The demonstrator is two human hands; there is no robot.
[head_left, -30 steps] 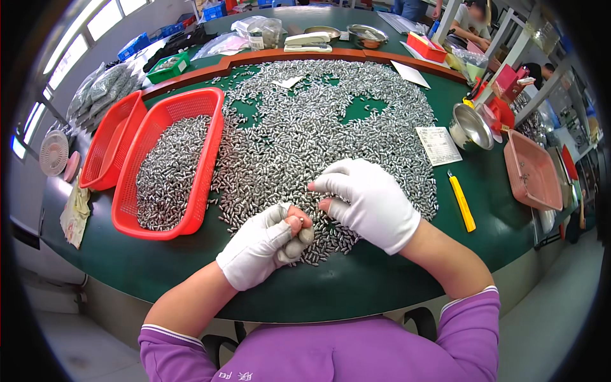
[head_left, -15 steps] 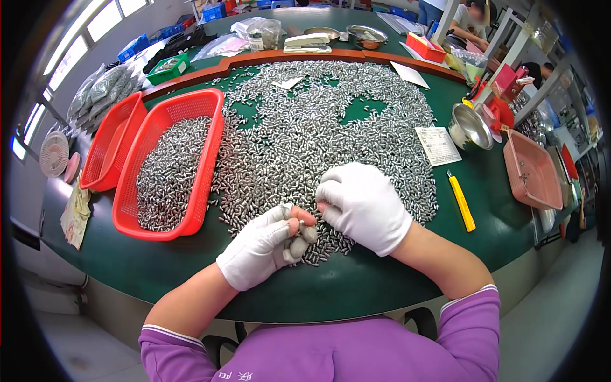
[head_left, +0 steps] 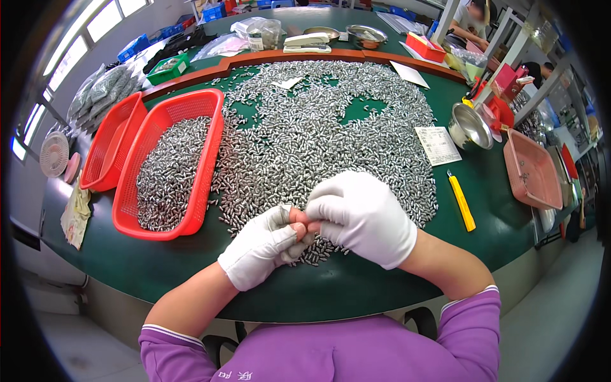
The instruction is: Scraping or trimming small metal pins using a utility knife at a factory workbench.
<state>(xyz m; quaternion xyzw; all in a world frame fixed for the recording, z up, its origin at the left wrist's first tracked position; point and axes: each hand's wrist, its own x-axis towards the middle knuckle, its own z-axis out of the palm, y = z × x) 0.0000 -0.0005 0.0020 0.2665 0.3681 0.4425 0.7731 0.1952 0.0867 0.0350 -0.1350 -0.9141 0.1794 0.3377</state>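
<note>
Both my hands wear white gloves with bare fingertips showing. My left hand (head_left: 264, 245) is closed, thumb and forefinger pinched together; whatever sits between them is too small to make out. My right hand (head_left: 363, 219) meets it from the right, its fingertips closed and touching the left ones, hiding what they grip. Under and beyond both hands spreads a wide heap of small silver metal pieces (head_left: 305, 140), pointed and bullet-like. To the left, a red perforated basket (head_left: 213, 153) holds more silver pieces (head_left: 172, 172).
Beside the basket stands a second red basket (head_left: 95, 172). On the right lie a yellow-handled cutter (head_left: 461, 202), a printed paper slip (head_left: 438, 145), a steel bowl (head_left: 470, 126) and a pink tray (head_left: 531, 170). A wooden rail (head_left: 254, 62) edges the heap. A person (head_left: 470, 28) sits far right.
My right hand has moved left and slightly down, bringing its fingertips against those of my left hand. The left hand has barely shifted, its fingers closing a little.
</note>
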